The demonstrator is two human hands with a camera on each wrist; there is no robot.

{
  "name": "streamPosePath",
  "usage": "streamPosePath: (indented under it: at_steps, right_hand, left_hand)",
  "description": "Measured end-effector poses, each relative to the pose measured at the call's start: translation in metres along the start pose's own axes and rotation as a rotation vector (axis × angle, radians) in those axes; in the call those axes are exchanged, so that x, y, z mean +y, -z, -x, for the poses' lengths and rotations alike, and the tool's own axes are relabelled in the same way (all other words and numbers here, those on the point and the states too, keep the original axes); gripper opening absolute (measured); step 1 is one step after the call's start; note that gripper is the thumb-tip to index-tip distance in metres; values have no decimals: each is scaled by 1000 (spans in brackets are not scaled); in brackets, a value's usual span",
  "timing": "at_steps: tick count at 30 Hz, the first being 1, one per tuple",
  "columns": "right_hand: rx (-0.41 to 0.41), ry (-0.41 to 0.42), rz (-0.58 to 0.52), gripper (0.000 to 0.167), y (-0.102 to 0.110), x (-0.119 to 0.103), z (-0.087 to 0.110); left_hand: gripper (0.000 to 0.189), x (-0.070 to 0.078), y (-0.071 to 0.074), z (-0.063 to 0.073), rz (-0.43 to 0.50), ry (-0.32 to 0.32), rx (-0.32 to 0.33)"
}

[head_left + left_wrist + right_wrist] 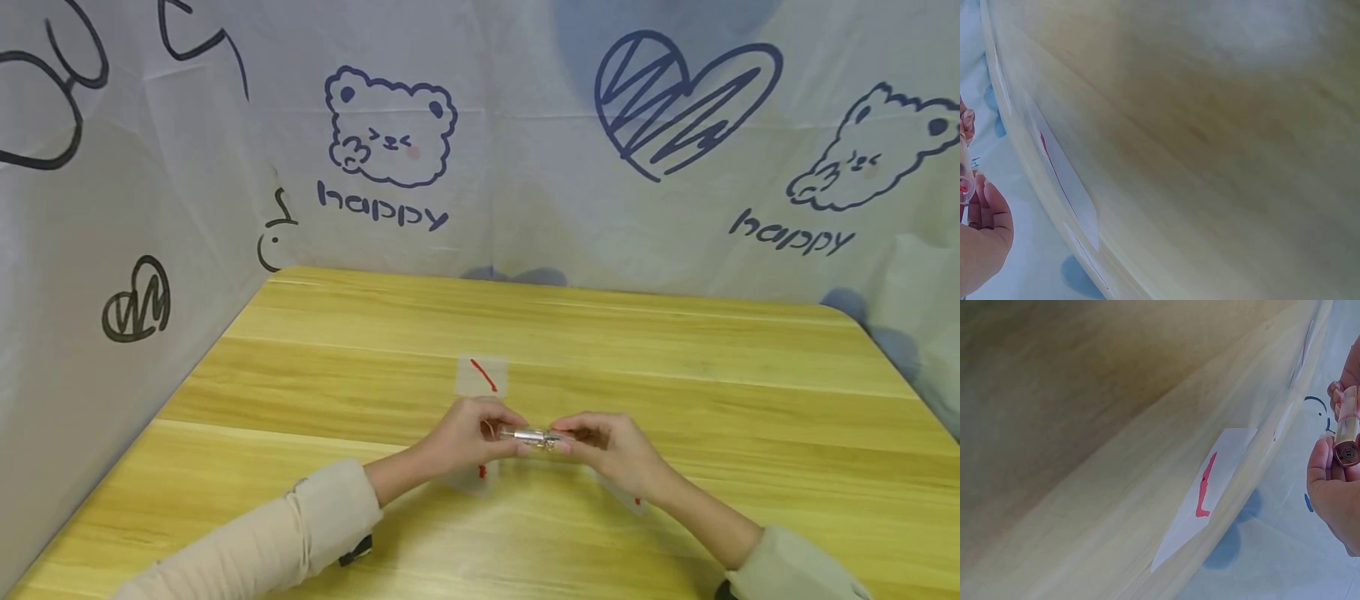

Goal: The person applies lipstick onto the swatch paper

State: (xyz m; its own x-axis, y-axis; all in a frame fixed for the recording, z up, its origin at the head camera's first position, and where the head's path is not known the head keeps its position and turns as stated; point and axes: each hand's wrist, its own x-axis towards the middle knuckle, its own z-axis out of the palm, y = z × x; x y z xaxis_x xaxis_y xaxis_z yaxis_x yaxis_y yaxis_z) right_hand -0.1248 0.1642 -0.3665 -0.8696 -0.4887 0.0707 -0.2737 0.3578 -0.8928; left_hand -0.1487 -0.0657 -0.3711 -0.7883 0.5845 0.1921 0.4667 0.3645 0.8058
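A slim lipstick point(531, 437) with a shiny metallic body is held level above the table between both hands. My left hand point(474, 432) pinches its left end between thumb and fingers. At the right end, the thumb and fingers of my right hand point(617, 450) grip it too. The right wrist view shows the rose-gold lipstick tube point(1346, 434) with a round label on its end. In the left wrist view the see-through end of the lipstick point(965, 186) shows some red, cut off by the frame edge.
White paper pieces with red marks lie on the wood-grain table point(300, 375): one card point(482, 377) beyond the left hand, another paper point(472, 481) below it, and a third point(621, 493) partly under the right hand. A drawn-on white curtain point(525, 167) surrounds the table.
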Motion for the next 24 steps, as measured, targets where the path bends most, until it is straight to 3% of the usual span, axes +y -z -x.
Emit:
streamPosePath:
  at_steps: [24]
  right_hand:
    - [17,-30,0,33,-1,2,3]
  left_hand:
    - [23,2,-6,-4,-27,-14,-9]
